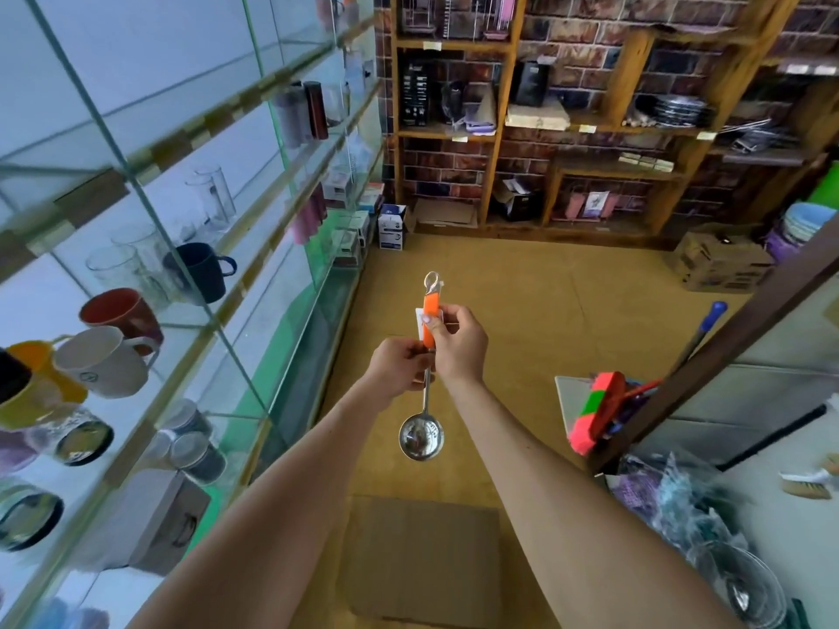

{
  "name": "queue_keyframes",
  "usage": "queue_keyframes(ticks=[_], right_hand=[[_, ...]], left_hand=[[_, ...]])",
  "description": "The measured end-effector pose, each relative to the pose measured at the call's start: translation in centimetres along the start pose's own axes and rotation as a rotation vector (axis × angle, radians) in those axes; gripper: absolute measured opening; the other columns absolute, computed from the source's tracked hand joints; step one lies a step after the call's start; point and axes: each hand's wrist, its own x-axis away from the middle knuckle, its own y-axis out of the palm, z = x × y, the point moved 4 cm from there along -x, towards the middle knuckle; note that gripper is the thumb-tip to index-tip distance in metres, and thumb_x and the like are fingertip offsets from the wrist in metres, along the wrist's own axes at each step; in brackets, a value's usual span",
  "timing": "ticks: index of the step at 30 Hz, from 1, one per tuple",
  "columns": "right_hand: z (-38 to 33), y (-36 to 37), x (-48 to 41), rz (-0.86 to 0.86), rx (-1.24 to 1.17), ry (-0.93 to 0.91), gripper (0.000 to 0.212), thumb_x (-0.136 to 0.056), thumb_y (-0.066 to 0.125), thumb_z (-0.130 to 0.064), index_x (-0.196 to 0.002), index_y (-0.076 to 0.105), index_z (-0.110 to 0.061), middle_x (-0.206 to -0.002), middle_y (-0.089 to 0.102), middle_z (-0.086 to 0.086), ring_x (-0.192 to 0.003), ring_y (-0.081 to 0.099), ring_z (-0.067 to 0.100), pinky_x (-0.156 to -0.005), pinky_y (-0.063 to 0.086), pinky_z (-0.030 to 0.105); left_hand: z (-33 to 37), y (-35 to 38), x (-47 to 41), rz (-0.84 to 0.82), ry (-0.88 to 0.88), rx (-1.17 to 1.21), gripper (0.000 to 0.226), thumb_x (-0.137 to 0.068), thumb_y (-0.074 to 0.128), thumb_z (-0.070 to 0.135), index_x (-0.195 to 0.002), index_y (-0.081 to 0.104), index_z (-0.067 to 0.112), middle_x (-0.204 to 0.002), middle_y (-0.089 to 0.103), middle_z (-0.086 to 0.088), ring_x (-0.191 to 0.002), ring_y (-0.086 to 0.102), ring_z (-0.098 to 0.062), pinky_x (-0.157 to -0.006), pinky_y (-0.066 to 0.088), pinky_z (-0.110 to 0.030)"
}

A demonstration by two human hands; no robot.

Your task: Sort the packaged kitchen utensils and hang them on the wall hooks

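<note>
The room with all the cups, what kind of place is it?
Probably a housewares shop: mugs line the glass shelves, price labels sit on the wooden shelves, and the ladle carries a tag.

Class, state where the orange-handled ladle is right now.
Centre of the head view, above the floor: the ladle hangs bowl-down, left hand gripping its shaft, right hand pinching its orange handle, glass shelves on its left.

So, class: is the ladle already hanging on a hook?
No, the left hand and right hand hold the ladle above the floor.
</note>
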Motion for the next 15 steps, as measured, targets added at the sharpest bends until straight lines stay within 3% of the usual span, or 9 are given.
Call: queue_keyframes(ticks=[12,15], right_hand=[[3.9,4.7,-6.4,-0.012,0.008,0.051,0.011,-0.087,0.072,-0.026,-0.094,0.064,-0.021,-0.088,0.067,-0.006,-0.081,0.063,0.011,-0.068,0.047,0.018],[5.3,6.3,-7.4,-0.005,0.029,0.068,0.012,-0.087,0.072,-0.027,-0.094,0.065,-0.020,-0.089,0.067,-0.004,-0.083,0.063,0.014,-0.071,0.050,0.026]], left_hand=[[-1.6,-1.3,-8.6,-0.018,-0.016,-0.042,0.012,-0.095,0.057,0.004,-0.093,0.068,0.002,-0.082,0.069,-0.012,-0.070,0.068,-0.019,-0.064,0.061,-0.029],[-2.9,-1.9,-10.4,-0.034,-0.037,-0.029,0.012,-0.094,0.059,0.008,-0.087,0.069,0.009,-0.078,0.069,-0.008,-0.067,0.069,-0.016,-0.063,0.060,-0.027]])
